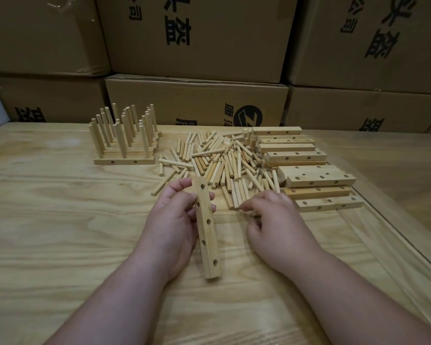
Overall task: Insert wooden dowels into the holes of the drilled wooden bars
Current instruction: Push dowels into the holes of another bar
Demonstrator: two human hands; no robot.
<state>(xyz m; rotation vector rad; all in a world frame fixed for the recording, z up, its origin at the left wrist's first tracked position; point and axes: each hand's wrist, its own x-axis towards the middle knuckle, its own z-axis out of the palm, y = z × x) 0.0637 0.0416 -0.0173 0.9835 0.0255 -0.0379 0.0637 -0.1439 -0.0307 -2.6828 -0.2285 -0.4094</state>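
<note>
Head view looks down at two bare hands over a wooden table (60,220). The left hand (171,225) holds a drilled bar (207,227), with the thumb on the far end and the fingers curled round its side. That bar points away from the person, and its row of round holes faces up. None of its holes has a stick in it. The near end of the bar is just above the table or resting on it; I cannot tell which.

The right hand (276,225) is palm down, just to the right of the bar. Its fingers are curled, and the fingertips (245,207) touch the near end of a dowel (235,199) at the edge of the pile. I cannot tell if the fingers have really pinched it.

Past the hands is a big loose pile of dowels (219,160), lying every which way on the table. To the right of the pile sits a stack of empty drilled bars (309,170), lying flat. To the left, farther back, stand the filled bars (125,150), side by side, with many dowels sticking straight up from them.

Behind the table are stacked cardboard boxes (197,36) with black print on them.
</note>
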